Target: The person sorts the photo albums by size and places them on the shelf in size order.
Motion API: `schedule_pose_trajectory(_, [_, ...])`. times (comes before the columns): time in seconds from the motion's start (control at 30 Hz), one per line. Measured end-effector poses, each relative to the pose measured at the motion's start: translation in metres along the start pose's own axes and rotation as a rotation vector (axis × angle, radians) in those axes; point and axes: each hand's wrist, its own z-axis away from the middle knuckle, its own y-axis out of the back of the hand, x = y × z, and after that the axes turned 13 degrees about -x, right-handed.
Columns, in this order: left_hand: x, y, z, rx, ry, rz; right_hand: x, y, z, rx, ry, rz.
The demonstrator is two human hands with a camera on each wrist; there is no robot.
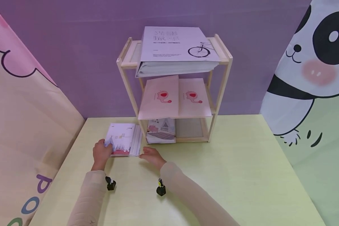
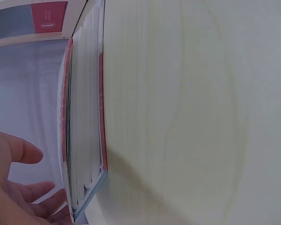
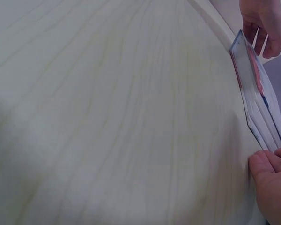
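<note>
A book (image 1: pixel 121 133) with a white cover and pink lower band lies flat on the table, left of a small wooden rack. Its page edges show along the right side. At its lower left corner is my left hand (image 1: pixel 101 153); in the left wrist view the thumb stands off the cover and the loosely bent fingers (image 2: pixel 37 191) are beside the book's corner. My right hand (image 1: pixel 153 158) is at the book's lower right corner. In the right wrist view its fingertips (image 3: pixel 262 161) are close against the book's end; whether they touch is unclear.
On the rack's (image 1: pixel 224 86) top shelf lies a thick book with a bicycle cover (image 1: pixel 175 47). Two pink elephant-print booklets (image 1: pixel 161 100) rest on the middle shelf. A house-picture book (image 1: pixel 161 130) lies on the bottom shelf. A purple backdrop (image 1: pixel 87 62) stands behind the table.
</note>
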Motion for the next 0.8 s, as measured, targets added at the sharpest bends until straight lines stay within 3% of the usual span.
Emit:
schedule_pose_trajectory(0.3, [0.004, 0.0, 0.0, -0.058, 0.026, 0.016, -0.002, -0.004, -0.001, 0.002, -0.026, 0.003])
schedule_pose_trajectory(0.8, [-0.004, -0.003, -0.006, -0.127, 0.083, 0.034, -0.01, -0.018, -0.008, 0.025, -0.088, -0.007])
